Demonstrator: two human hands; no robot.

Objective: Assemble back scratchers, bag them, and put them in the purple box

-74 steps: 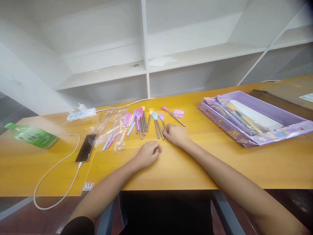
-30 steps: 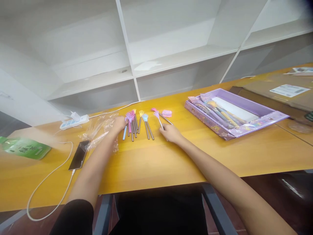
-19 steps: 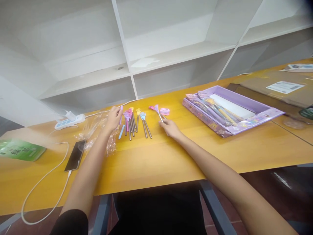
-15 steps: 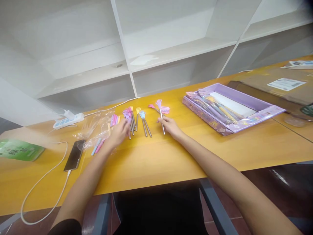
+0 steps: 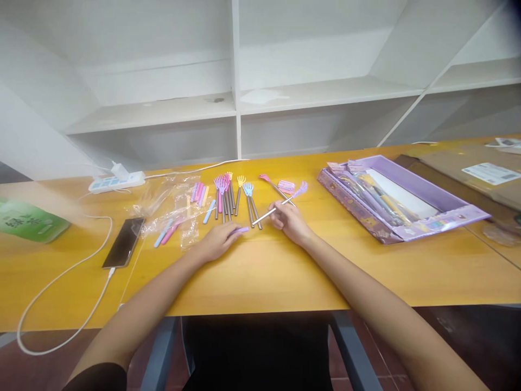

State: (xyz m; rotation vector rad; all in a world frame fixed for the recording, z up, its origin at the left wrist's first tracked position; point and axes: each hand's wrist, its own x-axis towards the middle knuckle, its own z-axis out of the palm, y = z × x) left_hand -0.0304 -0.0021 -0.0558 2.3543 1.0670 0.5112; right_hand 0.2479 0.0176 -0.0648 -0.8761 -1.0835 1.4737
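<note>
My left hand [image 5: 218,240] is closed on a short purple handle [image 5: 240,230] just above the table. My right hand [image 5: 288,220] grips a metal rod with a purple claw-shaped head [image 5: 300,189]; its bare end points left toward the purple handle, with a small gap between them. Behind my hands lie several metal rods with claw heads, among them blue ones [image 5: 248,189], yellow ones [image 5: 241,181] and purple ones [image 5: 221,184]. A pink-headed rod [image 5: 265,177] lies beside a pink label [image 5: 286,187]. Loose coloured handles [image 5: 199,194] are on the left.
Clear plastic wrapping [image 5: 163,203], a phone [image 5: 124,243] on a white cable, a power strip [image 5: 118,182] and a green bag [image 5: 32,220] are at the left. On the right are a purple box [image 5: 391,233] of wrapped items and a cardboard box [image 5: 451,157].
My left hand has moved from the purple-headed rods toward the front and now holds a purple handle. My right hand has tilted its rod, bare end leftward. The view has shifted.
</note>
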